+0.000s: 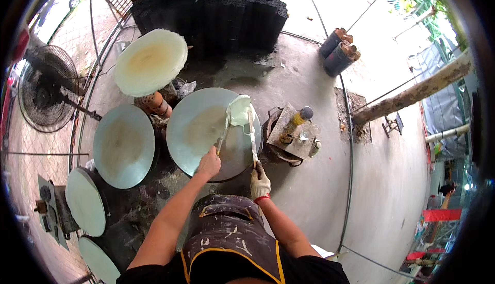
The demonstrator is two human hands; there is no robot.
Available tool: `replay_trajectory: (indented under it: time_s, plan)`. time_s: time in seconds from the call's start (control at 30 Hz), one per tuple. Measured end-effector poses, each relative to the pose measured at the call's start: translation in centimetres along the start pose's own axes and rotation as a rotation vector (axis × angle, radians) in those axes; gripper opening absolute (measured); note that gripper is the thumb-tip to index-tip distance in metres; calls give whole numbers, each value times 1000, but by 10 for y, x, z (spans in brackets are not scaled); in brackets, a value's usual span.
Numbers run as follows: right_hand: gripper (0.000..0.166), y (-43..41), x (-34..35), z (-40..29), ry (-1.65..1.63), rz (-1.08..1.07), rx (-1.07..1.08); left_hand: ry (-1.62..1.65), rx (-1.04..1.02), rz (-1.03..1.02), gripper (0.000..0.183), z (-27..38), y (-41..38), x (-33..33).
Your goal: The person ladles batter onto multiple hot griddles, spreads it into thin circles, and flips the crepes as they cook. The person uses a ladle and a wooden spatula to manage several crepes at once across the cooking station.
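Note:
A large round griddle (pixel 193 125) lies before me, with a brownish patch near its middle. My bare left hand (pixel 209 164) grips the handle of a batter-smeared tool (pixel 222 135) that slants up across the plate. Wearing a stained knitted glove, my right hand (pixel 260 183) holds a second long-handled tool (pixel 252 133), also coated in batter. Both far ends meet a thick pale green mass of batter (pixel 239 111) at the griddle's far right. The batter hides the shape of the tool ends. A thin strand of it hangs by the right tool.
More round griddles (pixel 123 145) curve along my left, one (pixel 87 203) pale-coated. A raised pale disc (pixel 152 61) stands beyond. At right, a board (pixel 286 129) bears bottles and a glass jar. Stacked black briquettes (pixel 216 21), a fan (pixel 48 88), a slanting post (pixel 413 87) and a floor cable (pixel 350 160) surround me.

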State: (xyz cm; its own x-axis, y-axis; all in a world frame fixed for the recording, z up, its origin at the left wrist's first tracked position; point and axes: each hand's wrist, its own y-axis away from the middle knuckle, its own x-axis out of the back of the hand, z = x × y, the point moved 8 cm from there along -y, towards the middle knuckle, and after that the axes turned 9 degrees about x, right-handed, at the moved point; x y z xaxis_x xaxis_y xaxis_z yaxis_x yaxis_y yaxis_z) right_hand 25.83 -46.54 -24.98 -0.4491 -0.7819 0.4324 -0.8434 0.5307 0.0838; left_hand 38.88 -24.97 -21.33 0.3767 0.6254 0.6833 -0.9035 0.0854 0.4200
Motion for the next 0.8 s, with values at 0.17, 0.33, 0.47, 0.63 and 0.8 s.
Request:
replay_trajectory:
  time_s: [0.17, 0.33, 0.47, 0.63, 0.8]
  plan:
    - [38, -14, -25, -20, 82, -27, -55, -203, -62, 81, 23, -7, -23, 40]
    - [36, -36, -57, -48, -611, -66, -288, -283, -26, 120, 24, -20, -35, 77]
    - [36, -17, -55, -31, -349, 89, -141, -287, -14, 177, 22, -40, -38, 92]
    - [36, -29, -80, -102, -562, -259, -468, -346, 24, 204, 23, -50, -26, 112]
    - [39, -34, -81, -62, -81, -54, -50, -374, 42, 291, 29, -63, -18, 135]
